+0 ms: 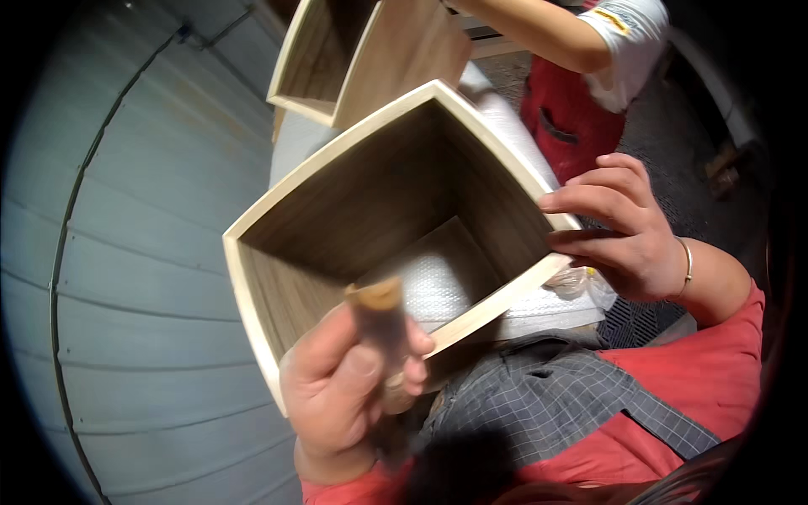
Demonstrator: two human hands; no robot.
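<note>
Wooden box (379, 189): right fingers (593, 200) on rim (505, 306); left fingers (360, 369) hold blurred object (379, 324).

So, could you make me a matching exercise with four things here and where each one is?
Things:
1. Open, pale-rimmed brown wooden box
2. Blurred dark tool with a tan tip
3. Whitish plastic bubble wrap
4. Slim metallic bracelet

Places:
A. Around the right wrist
B. Held in the left fingers
C. Under the right fingers, at its rim
D. Seen through the box's opening

Pairs: 1-C, 2-B, 3-D, 4-A
</note>
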